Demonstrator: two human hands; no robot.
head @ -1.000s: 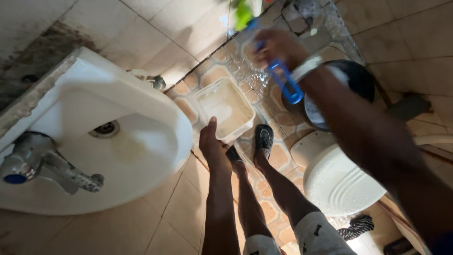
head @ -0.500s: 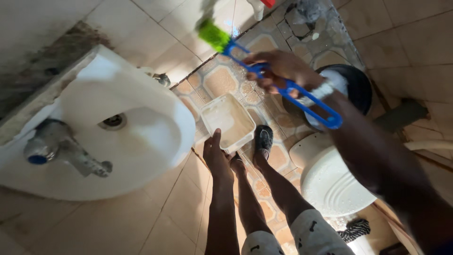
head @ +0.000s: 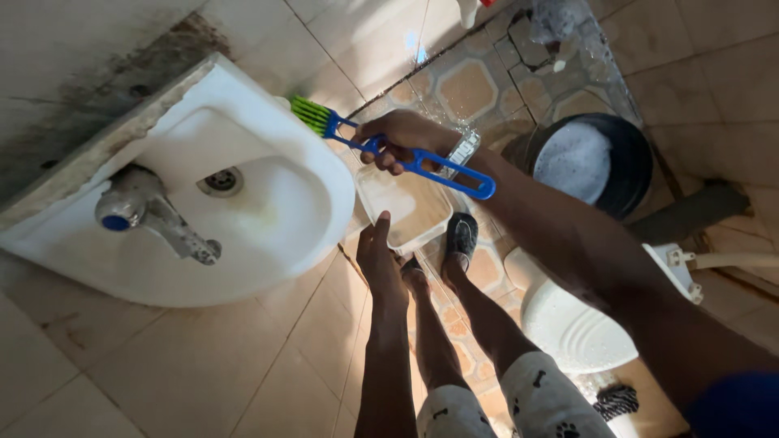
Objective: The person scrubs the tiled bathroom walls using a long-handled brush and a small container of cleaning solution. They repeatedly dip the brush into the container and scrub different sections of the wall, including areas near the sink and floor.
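Observation:
My right hand (head: 402, 136) grips the blue handle of a scrubbing brush (head: 381, 146) with green bristles. The bristle end rests at the right rim of a white wash basin (head: 268, 235) fixed to the tiled wall. My left hand (head: 379, 253) hangs straight down with its fingers together and flat, holding nothing, just beside the basin's lower edge. A metal tap (head: 154, 217) with a blue cap sits on the basin's left side. The drain (head: 219, 180) shows in the bowl.
A white rectangular tub (head: 406, 207) lies on the patterned floor under my hands. A black bucket (head: 625, 158) of soapy water stands at the right. A white toilet (head: 568, 320) is beside my legs. My feet are in dark sandals (head: 461, 237).
My right hand has carried the brush down and to the left, from out over the floor to the basin's rim. The view has swung toward the basin. My left hand stays hanging.

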